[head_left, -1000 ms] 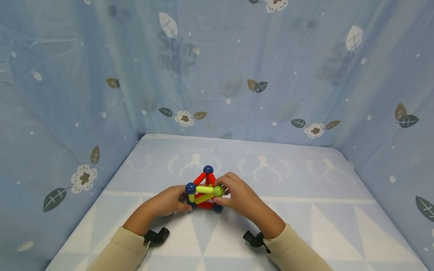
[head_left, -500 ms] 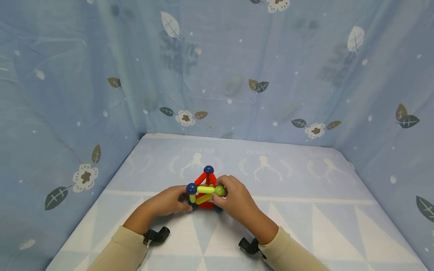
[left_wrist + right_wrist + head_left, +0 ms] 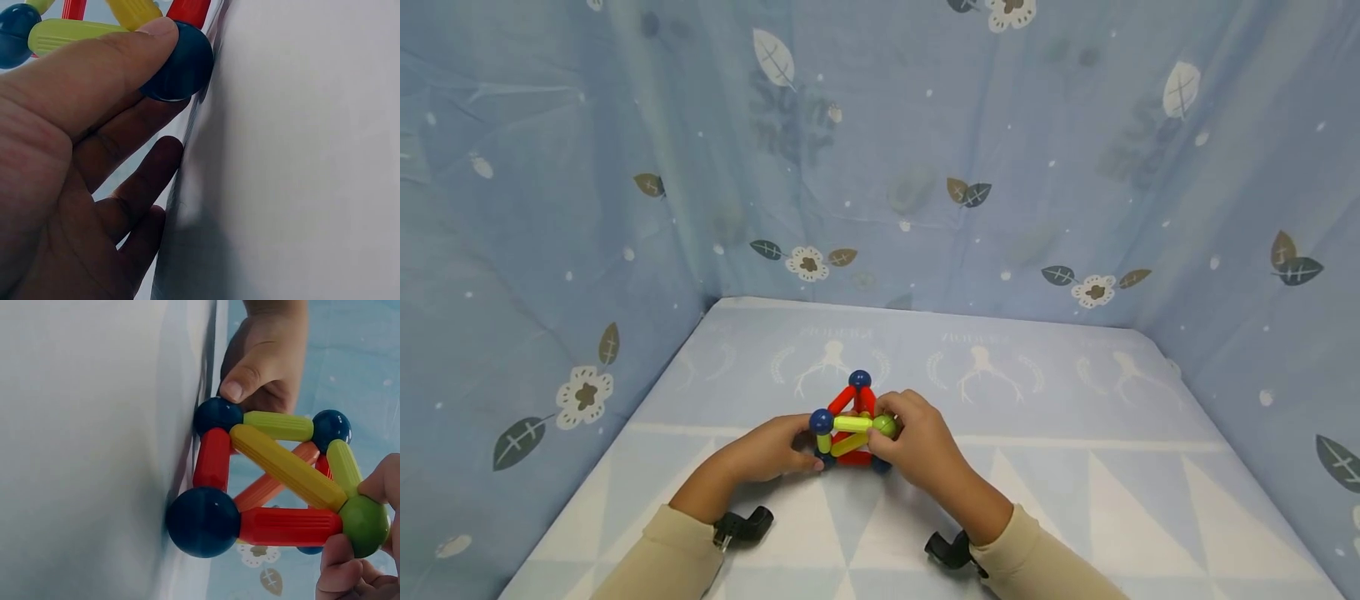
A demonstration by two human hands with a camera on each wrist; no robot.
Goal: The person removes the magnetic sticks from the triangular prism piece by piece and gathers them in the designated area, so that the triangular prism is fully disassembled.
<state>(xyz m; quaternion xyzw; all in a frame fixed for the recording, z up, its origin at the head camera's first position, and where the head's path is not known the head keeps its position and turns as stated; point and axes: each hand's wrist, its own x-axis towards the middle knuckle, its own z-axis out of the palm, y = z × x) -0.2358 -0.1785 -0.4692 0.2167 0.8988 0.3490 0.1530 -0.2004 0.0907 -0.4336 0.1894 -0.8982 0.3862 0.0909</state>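
A frame of magnetic rods and balls stands on the table, built of red rods [image 3: 290,526], light green rods [image 3: 853,423], a yellow diagonal rod [image 3: 287,465] and dark blue balls [image 3: 860,380]. My left hand [image 3: 767,450] pinches a lower blue ball [image 3: 184,65] at the near left corner, its thumb on top. At the upper right corner, my right hand [image 3: 921,442] holds the green ball [image 3: 364,526] between thumb and fingers. Another blue ball [image 3: 203,522] sits low on the right side, partly covered by the right hand in the head view. Some rear rods are hidden.
A pale patterned cloth [image 3: 1045,500] with triangles and antler prints covers the table. Blue curtains [image 3: 880,167] with leaves and flowers enclose the back and both sides. Black wrist cameras [image 3: 747,525] sit below each hand.
My right hand and forearm have shifted slightly left, and the thumb now covers more of the lower right blue ball. The left hand keeps its hold; the frame stays in place.
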